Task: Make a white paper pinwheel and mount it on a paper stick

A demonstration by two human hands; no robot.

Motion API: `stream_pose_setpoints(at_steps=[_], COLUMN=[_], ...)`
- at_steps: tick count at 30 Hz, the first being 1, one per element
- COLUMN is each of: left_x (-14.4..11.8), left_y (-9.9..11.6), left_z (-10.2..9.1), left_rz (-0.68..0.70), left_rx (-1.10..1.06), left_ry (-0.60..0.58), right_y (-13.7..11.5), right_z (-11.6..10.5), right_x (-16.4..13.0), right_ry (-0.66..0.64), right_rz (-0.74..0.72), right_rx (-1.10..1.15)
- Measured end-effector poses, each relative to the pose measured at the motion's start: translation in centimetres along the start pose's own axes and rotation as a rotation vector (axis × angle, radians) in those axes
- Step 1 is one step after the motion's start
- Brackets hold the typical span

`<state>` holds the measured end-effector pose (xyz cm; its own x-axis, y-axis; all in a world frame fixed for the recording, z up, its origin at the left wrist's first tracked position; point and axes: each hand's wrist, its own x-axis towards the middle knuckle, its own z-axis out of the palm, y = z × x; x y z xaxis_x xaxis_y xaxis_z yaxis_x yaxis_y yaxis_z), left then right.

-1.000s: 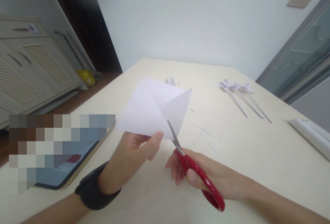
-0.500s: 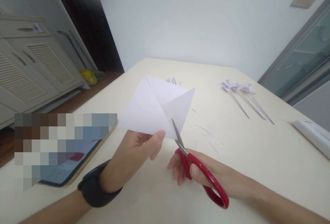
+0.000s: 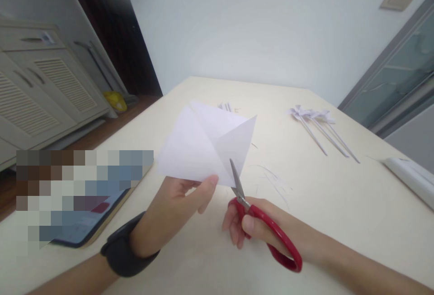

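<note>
My right hand (image 3: 257,229) is wrapped through the red handles of the scissors (image 3: 262,222), thumb in the near loop, fingers curled shut around the other; the blades point up and away from me, and they look nearly closed, their tips overlapping the near edge of the paper (image 3: 206,143); my left hand (image 3: 176,206) has the sheet pinched at its lower edge, thumb on top and fingers under, black wristband (image 3: 124,252) at the wrist; so I judge I'm in the cutting step, snipping in from a corner along a fold line toward the middle; the next move, as I read it, calls for opening the blades a little, keeping them on the crease, and stopping short of the centre, with the left hand holding the sheet taut so it doesn't buckle; the paper itself is white, folded with diagonal creases meeting near the middle, held up off the table (image 3: 339,204) and tilted toward me; further out lie thin paper slivers (image 3: 274,179), then a small cluster of white pinwheels on sticks (image 3: 318,127) at the far right.
</note>
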<state>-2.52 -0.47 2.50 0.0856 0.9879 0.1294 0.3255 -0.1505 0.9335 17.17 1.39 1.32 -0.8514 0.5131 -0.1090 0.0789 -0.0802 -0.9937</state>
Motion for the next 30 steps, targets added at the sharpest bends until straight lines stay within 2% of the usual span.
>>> stream_pose_setpoints(at_steps=[7, 17, 30], left_x=[-0.06, -0.09, -0.07], left_y=[-0.16, 0.07, -0.05], left_z=[-0.02, -0.05, -0.14], left_rz=[0.030, 0.094, 0.070], left_rx=[0.065, 0.076, 0.098], left_ry=[-0.010, 0.023, 0.014], right_y=[-0.35, -0.52, -0.42], right_z=[0.20, 0.43, 0.54], right_x=[-0.19, -0.33, -0.05], right_ry=[0.064, 0.096, 0.112], right_rz=[0.116, 0.138, 0.121], right_rx=[-0.071, -0.137, -0.175])
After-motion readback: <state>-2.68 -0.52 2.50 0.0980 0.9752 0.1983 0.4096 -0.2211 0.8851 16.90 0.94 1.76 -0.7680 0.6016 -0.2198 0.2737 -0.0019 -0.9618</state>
